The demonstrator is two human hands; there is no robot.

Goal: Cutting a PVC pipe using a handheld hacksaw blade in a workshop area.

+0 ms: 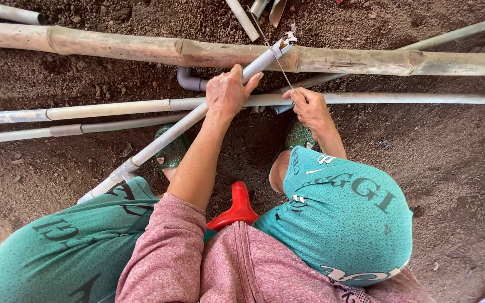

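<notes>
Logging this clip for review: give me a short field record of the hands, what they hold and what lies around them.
setting: bare soil ground, seen from above
left hand: grips grey plastic pipe, which lies slanted across bamboo pole
right hand: holds thin saw blade set against the pipe near its end
nearby: long horizontal pipes, grey elbow fitting
seat: red plastic stool between the knees

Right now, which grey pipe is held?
The slanted pipe: the left hand grips it near its upper end, resting on the bamboo pole. The other pipes lie flat on the soil, unheld.
</notes>
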